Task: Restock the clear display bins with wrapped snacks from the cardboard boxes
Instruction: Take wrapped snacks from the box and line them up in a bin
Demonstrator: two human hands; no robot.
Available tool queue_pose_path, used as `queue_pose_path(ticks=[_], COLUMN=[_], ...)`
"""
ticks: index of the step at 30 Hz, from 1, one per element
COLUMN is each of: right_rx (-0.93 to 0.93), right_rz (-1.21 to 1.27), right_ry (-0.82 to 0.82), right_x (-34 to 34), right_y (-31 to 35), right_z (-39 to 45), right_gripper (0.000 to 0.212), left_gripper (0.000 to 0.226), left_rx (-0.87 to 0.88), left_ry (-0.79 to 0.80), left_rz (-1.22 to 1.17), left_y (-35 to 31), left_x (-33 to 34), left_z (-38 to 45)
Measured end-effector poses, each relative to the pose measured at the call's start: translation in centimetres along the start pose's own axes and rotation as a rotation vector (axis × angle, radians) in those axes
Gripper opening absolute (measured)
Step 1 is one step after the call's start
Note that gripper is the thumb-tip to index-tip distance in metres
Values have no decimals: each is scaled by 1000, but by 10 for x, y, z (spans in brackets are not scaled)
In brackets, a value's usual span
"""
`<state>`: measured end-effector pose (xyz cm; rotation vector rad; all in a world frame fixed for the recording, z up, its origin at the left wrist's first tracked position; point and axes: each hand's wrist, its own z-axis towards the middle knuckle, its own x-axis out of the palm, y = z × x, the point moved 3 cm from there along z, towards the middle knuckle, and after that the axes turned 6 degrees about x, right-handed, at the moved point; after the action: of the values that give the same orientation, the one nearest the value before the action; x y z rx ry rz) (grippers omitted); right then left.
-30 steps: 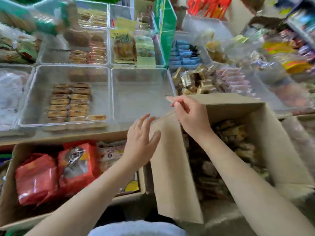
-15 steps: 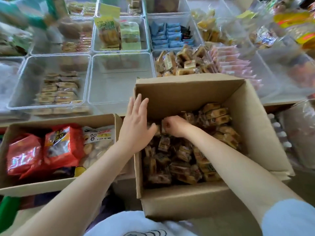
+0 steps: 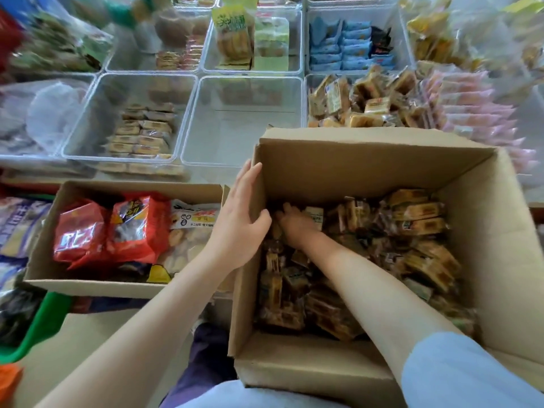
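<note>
An open cardboard box (image 3: 347, 166) stands right in front of me, filled with small brown wrapped snacks (image 3: 412, 231). My right hand (image 3: 297, 223) is down inside at the box's left, fingers curled into the snacks and gripping some; exactly which is hidden. My left hand (image 3: 240, 222) holds the box's left wall, with flat fingers outside and the thumb hooked inside. Just beyond the box lies an empty clear bin (image 3: 235, 136). To its right, a bin (image 3: 307, 83) is heaped with similar brown snacks.
To the left is a second cardboard box (image 3: 117, 285) with red bags and a pale cookie pack. A clear bin (image 3: 88, 122) left of the empty one holds several flat bars. Further bins hold blue packs (image 3: 347, 45), pink packs (image 3: 477, 113) and yellow-green bags (image 3: 235, 36).
The box flap has been folded away and the box now stands open. My right hand went from the flap down into the snacks. My left hand settled on the left wall.
</note>
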<state>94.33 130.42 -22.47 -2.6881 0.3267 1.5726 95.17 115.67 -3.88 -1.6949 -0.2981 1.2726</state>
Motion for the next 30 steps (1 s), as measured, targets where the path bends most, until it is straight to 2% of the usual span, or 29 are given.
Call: queue_pose_path(ticks=[2,3,5,7,10,12,15,18,21,24,27,30], right_rx=[-9,8,62,60,-62,-215,-347,-349,-149,67,134,108], right_rz=[51,158,508,839,1313,1464,1525,1545,1570,1603,1443,1134], right_ry=[3,20,90,157,333,425,407,357,275,256,187,-44], right_x=[-4,-9,-32,-69,-130,-170,-214,-234,-241,-244,-242,-239], right_y=[-7,-13,-26,-34,-37,-28,-4,32,73,121,169,210], right_z=[-3,-7,-22,-46,-85,-108,-117,-95,-53,-5,43,84], right_gripper=[55,49,38,38,41,38,29,26,23,31,25,22], left_gripper=[77,77,77,78,73,65,57,55,56,56,51,56], left_rx=[3,8,18,29,-2,-45,-70,-66,-99,-152,-156,-142], left_ry=[1,2,18,43,21,-64,-143,-62,-13,-1,-21,-43], left_rz=[-2,0,3,-11,-172,-227,-158,137,401,492,546,646], left_y=[-1,-2,-2,-1,6,16,33,66,111,164,214,261], left_x=[2,2,2,1,-8,-23,-54,-83,-117,-156,-193,-224], left_z=[-1,-1,0,-1,0,4,18,36,50,61,77,104])
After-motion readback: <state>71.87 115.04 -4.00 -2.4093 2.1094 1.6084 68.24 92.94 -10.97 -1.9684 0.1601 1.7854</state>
